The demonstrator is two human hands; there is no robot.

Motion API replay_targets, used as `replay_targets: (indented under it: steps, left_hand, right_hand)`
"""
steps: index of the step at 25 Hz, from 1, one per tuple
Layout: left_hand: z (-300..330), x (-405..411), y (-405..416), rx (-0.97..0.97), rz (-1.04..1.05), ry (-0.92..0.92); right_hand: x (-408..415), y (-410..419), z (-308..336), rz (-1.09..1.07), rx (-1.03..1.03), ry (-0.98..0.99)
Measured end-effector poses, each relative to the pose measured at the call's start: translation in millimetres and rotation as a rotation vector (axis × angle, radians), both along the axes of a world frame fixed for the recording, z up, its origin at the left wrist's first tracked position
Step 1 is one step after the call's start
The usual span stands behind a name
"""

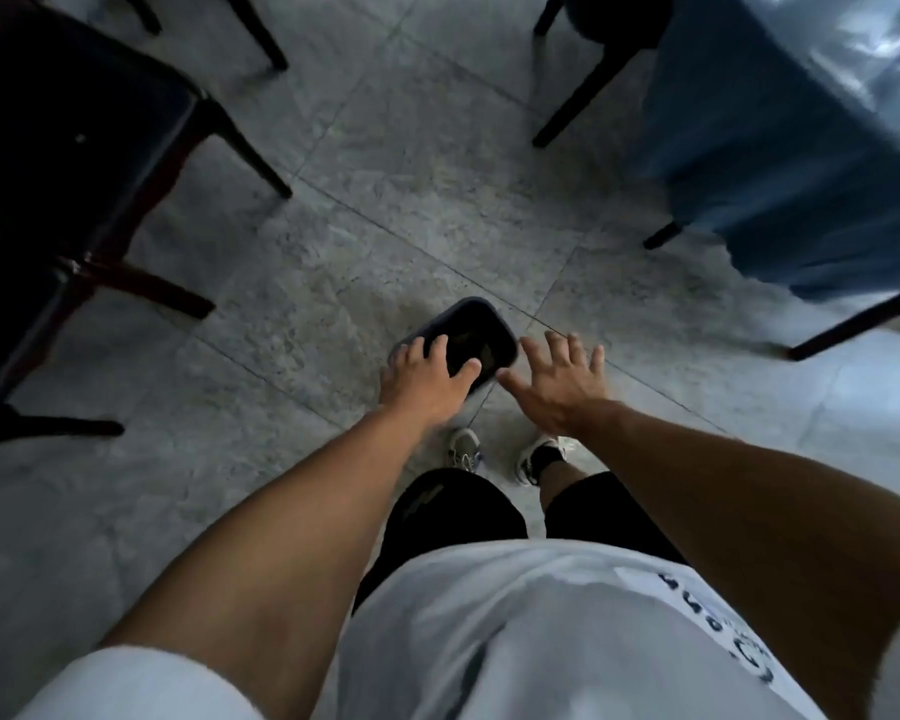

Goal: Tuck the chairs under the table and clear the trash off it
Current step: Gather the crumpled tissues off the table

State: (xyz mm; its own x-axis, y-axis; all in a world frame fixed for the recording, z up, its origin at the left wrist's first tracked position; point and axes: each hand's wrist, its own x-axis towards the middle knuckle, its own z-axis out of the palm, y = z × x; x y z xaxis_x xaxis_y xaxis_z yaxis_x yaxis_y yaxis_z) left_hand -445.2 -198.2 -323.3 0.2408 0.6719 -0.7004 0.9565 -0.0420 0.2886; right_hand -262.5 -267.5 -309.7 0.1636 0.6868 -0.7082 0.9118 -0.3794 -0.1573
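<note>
At frame centre, left hand (426, 379) grips bin (455, 344) rim; right hand (559, 383) spread beside it; carry bin level to table (780, 163)

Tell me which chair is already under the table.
The far chair at upper right: its seat sits against the blue tablecloth. The dark chair on the left stands out in the open floor, apart from the table.
</note>
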Motion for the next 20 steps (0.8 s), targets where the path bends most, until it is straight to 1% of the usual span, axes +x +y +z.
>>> replay_targets:
  steps: [4, 12, 17, 20]
  left_hand:
    - [33, 50, -7, 0.037, -0.199, -0.017]
    - [89, 186, -36, 0.151, -0.613, 0.02]
    - [122, 291, -66, 0.26, -0.743, 0.006]
    - [138, 349, -83, 0.32, -0.772, -0.009]
  right_hand:
    - [27, -45, 30, -0.136, 0.024, -0.027]
    - [129, -140, 77, -0.458, 0.113, -0.086]
    - [217, -179, 102, -0.61, 0.2, -0.146]
    - [275, -199, 118, -0.64, 0.258, -0.173]
